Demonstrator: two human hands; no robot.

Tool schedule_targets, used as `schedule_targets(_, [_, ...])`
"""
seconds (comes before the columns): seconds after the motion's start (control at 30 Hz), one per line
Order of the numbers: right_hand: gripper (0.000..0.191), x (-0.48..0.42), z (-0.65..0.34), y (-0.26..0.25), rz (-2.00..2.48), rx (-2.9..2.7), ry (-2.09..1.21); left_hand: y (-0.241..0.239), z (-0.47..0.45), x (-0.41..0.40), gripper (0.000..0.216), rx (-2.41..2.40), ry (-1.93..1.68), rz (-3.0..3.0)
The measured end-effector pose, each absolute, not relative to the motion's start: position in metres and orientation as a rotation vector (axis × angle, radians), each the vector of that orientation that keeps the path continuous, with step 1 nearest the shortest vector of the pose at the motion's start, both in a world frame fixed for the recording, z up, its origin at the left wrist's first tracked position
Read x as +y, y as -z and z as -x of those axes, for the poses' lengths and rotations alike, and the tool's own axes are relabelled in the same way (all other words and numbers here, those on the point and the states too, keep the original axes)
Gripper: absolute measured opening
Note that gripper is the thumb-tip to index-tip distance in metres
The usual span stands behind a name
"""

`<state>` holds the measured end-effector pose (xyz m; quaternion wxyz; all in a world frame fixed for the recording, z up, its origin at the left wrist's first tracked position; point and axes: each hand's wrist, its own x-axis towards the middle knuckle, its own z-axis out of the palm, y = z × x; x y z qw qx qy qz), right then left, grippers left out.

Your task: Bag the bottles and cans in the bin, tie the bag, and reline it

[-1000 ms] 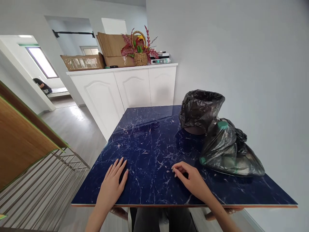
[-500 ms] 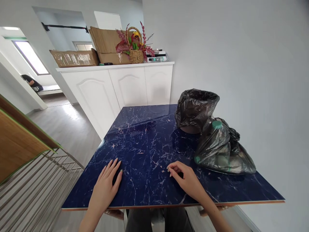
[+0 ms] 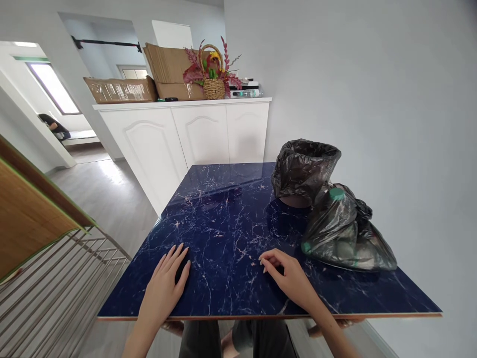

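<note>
My left hand (image 3: 164,283) lies palm down on the dark blue marbled tabletop (image 3: 216,238), near its front edge. Its fingers are stretched out, the thumb is held apart, and nothing is under it that I can see. My right hand (image 3: 286,276) rests on its side on the same surface. The fingers curl loosely toward the thumb, the tips close together, with no object between them. Nearest to this hand is a knotted, see-through black plastic bag (image 3: 346,238) with green-capped bottles inside. Behind that bag stands a bin lined with a black bag (image 3: 305,169), its mouth open upward.
Beyond the table is a white cabinet (image 3: 201,129) carrying cardboard boxes (image 3: 122,90), a flower basket (image 3: 213,88) and a plastic bottle (image 3: 249,93). A metal rack (image 3: 74,268) stands at the left. A grey wall (image 3: 365,89) borders the right. A person (image 3: 54,127) sits in the far room.
The view has shifted slightly, so the room appears a little further right. Below the table edge, my legs have moved apart. Both hands stay in place.
</note>
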<state>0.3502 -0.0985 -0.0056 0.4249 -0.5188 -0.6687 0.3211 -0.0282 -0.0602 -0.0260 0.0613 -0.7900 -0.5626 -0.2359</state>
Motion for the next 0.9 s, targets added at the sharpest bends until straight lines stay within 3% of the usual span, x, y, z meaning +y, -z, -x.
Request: schedule_targets(0.9, [0.032,-0.0998,-0.3506,0.0092,1.278,-1.646,-0.881,0.0268,0.0304,-0.0608,0.056,-1.711,0.725,2.386])
